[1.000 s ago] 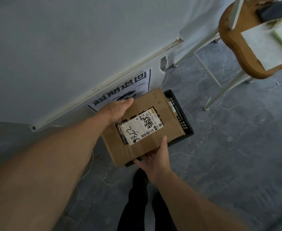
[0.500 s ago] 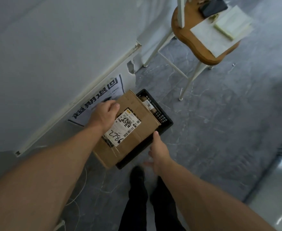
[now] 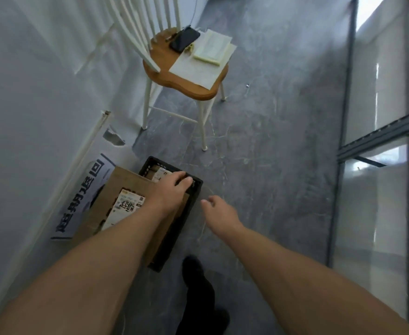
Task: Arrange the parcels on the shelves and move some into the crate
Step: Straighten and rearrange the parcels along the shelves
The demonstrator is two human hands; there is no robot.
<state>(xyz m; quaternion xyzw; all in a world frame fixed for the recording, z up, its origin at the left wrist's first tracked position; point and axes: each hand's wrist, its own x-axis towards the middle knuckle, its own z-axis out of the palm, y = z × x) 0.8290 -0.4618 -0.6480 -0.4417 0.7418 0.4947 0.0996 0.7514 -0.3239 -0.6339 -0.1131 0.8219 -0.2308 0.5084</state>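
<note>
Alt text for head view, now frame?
A person's left hand rests on a labelled cardboard parcel lying across a black crate on the floor, while the right hand hangs empty beside it. A chair holding a phone and papers stands behind.

Single view, recorded from a camera worn on the head. It was aimed forward and steeply down at the grey floor (image 3: 271, 165). Both forearms were seen stretched in from the bottom edge, large and close to the lens, with the left hand (image 3: 172, 189) and right hand (image 3: 220, 213) near mid-frame. The black crate (image 3: 195, 201) was framed just below centre. The chair (image 3: 165, 66) was set farther off toward the top. The wall (image 3: 29, 93) was kept along the left, a shelf frame (image 3: 377, 139) at the right edge. Wide-angle bending was noted at the margins.
</note>
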